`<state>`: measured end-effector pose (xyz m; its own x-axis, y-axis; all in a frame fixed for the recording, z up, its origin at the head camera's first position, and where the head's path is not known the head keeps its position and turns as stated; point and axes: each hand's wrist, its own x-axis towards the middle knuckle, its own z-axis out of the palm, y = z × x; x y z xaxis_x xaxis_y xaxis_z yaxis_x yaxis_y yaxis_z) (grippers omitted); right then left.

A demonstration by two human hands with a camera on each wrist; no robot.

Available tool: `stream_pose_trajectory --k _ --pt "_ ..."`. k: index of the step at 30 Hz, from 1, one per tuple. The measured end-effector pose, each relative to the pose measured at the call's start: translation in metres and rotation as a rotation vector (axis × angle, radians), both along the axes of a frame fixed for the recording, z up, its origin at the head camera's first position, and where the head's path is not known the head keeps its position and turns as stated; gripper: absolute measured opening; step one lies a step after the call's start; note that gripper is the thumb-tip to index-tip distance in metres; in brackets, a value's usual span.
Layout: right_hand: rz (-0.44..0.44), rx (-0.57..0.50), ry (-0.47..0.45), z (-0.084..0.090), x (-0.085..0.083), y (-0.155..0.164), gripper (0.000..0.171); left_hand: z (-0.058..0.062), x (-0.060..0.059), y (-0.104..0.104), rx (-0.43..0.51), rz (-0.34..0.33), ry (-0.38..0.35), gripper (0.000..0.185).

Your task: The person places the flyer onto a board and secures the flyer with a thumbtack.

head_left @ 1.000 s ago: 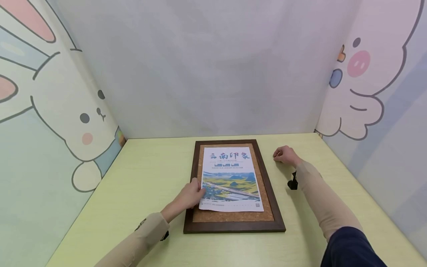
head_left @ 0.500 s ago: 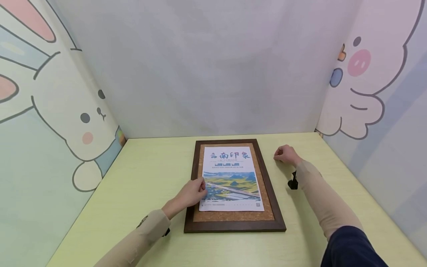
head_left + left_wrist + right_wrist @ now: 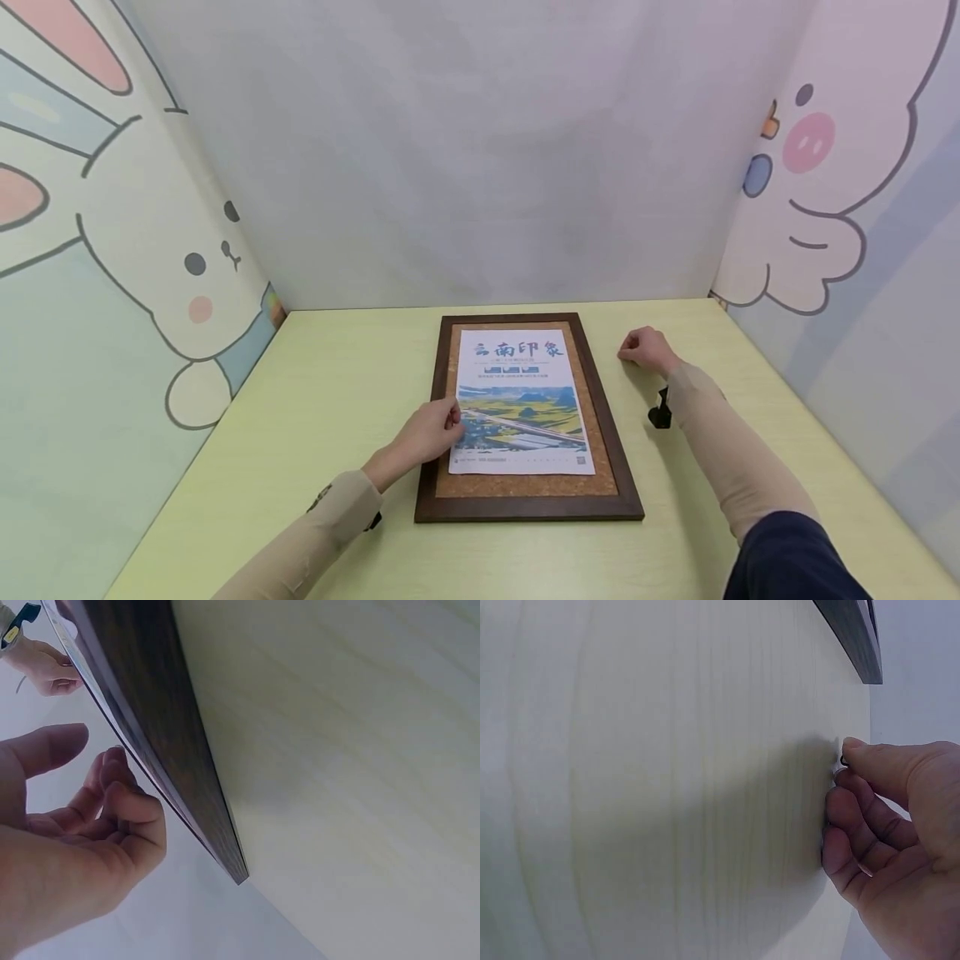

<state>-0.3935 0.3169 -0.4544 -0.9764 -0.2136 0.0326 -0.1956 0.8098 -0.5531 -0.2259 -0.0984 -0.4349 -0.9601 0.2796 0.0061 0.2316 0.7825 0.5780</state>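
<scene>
The pale green table (image 3: 322, 400) stands in a corner of cartoon walls, with a rabbit drawing (image 3: 150, 275) on your left side. In the middle of it lies a cork board in a dark wooden frame (image 3: 528, 510), and a printed poster (image 3: 520, 400) lies flat on the cork, a little above the lower edge of the frame.

Your left hand (image 3: 427, 433) rests at the left border of the poster, with the fingers loosely curled; the fingertips (image 3: 120, 791) seem to touch the paper edge beside the frame, but I cannot tell if they really pinch it. Your right hand (image 3: 645, 348) is on the table to the right of the frame, apart from it. Its fingers are curled, and in the right wrist view the thumb and forefinger (image 3: 855, 754) pinch something small and dark (image 3: 844, 760), perhaps a pin; it is too small to be sure.

What can go wrong, in my judgement: the poster looks held on one side only, so if your left hand slides or lifts, the sheet may turn and lie crooked on the cork. If the small thing is a pin, it can slip from such a narrow pinch and roll on the smooth table, or prick your finger. Pressing hard near one edge may also push the whole frame away, because nothing holds it.
</scene>
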Motion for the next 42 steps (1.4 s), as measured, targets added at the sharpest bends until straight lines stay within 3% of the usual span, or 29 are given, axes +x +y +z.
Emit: stream_pose_trajectory --k 10,17,21,25,33,42 --pt "-0.035 -0.047 -0.011 0.006 -0.001 -0.007 0.016 -0.001 -0.009 -0.007 -0.158 -0.033 0.134 0.020" --pt "0.008 -0.061 0.021 0.014 0.001 -0.013 0.025 -0.004 -0.011 -0.011 -0.144 -0.040 0.101 0.021" --pt "0.017 -0.047 0.059 0.019 0.002 -0.018 0.024 -0.005 -0.013 -0.012 -0.143 -0.085 0.090 0.025" --pt "0.023 -0.055 0.075 0.023 0.000 -0.026 0.021 -0.006 -0.017 -0.013 -0.148 -0.147 0.064 0.040" --pt "0.032 -0.095 0.077 0.027 -0.012 -0.064 0.021 -0.008 -0.022 -0.017 -0.185 -0.246 0.024 0.074" --pt "0.036 -0.157 0.036 0.023 -0.031 -0.107 0.020 -0.010 -0.022 -0.016 -0.208 -0.267 -0.025 0.080"
